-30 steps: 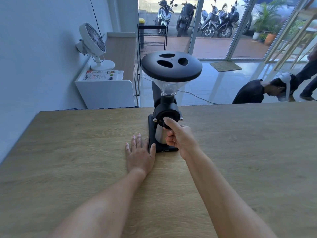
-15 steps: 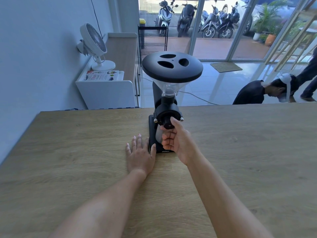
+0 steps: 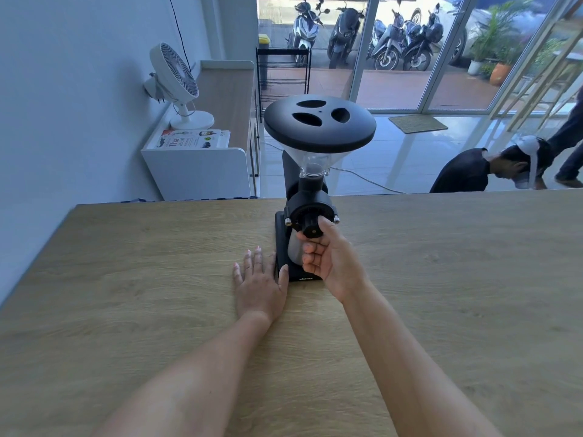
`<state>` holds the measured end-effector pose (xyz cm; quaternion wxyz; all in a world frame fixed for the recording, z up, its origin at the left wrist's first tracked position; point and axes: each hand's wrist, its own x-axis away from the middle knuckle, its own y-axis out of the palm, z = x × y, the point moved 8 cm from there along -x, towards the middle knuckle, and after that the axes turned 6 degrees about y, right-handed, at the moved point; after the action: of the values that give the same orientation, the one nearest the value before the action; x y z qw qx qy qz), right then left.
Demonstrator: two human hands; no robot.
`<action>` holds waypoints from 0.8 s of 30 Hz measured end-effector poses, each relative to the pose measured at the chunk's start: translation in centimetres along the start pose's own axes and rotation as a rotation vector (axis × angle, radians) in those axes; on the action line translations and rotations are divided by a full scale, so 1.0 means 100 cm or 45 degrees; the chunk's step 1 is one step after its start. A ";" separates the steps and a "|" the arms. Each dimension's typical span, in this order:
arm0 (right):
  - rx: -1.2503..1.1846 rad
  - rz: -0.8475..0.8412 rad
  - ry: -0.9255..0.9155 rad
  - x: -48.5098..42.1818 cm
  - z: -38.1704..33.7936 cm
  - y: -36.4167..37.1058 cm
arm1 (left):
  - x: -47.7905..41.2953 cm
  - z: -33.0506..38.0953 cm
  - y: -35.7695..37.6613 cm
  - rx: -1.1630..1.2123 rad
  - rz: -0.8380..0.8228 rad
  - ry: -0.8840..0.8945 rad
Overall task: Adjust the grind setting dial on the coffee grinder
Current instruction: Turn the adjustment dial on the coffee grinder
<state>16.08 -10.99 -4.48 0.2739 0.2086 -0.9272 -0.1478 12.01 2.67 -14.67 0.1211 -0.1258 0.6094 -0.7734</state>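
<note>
Your right hand (image 3: 329, 260) is pinching the small black dial (image 3: 310, 227) on the front of the coffee grinder (image 3: 310, 197), thumb under it and a finger on its right side. The dial is facing straight at you. The grinder is standing near the far edge of the worktop (image 3: 126, 279). Your left hand (image 3: 258, 285) is lying flat and open, touching the grinder's base.

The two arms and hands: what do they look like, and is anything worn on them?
Both forearms are bare as far as the picture shows: no sleeves, no gloves, no watch or bracelet. The left hand has short nails that seem to carry a pale polish. A faint band may sit on one of its fingers, but this is too small to confirm. The right hand shows no ring or marking.
</note>
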 end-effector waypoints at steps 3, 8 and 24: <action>-0.027 0.009 0.000 0.001 0.000 -0.001 | 0.000 0.000 0.000 -0.005 0.002 0.002; -0.033 0.022 -0.007 0.003 -0.003 -0.002 | 0.001 0.000 -0.001 -0.009 -0.003 0.005; -0.036 0.025 -0.003 0.003 -0.003 -0.003 | 0.001 0.000 0.000 -0.005 0.006 0.004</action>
<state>16.10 -11.46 -4.22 0.2771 0.1956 -0.9273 -0.1584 11.90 2.67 -14.69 0.1217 -0.1236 0.6112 -0.7722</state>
